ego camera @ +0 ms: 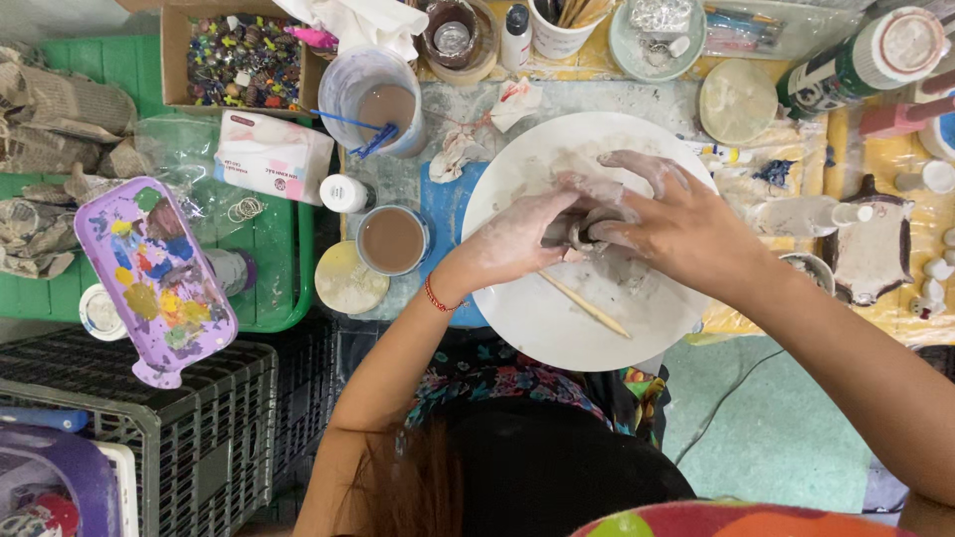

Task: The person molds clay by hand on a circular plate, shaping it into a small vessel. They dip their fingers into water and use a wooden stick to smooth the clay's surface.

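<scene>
A small grey lump of clay [574, 231] sits near the middle of a round white plate [537, 318]. My left hand [512, 239], smeared with clay, closes on the lump from the left. My right hand [667, 214], also coated in clay, presses on it from the right with its fingers spread over the top. A thin wooden stick [587, 305] lies on the plate just below the hands. A red band circles my left wrist.
A cup of brown muddy water [391, 241] stands left of the plate, a larger tub of cloudy water [383, 99] behind it. A purple paint palette [154, 273] lies on a green tray at left. Bottles, a bead box and clay pieces crowd the back and right.
</scene>
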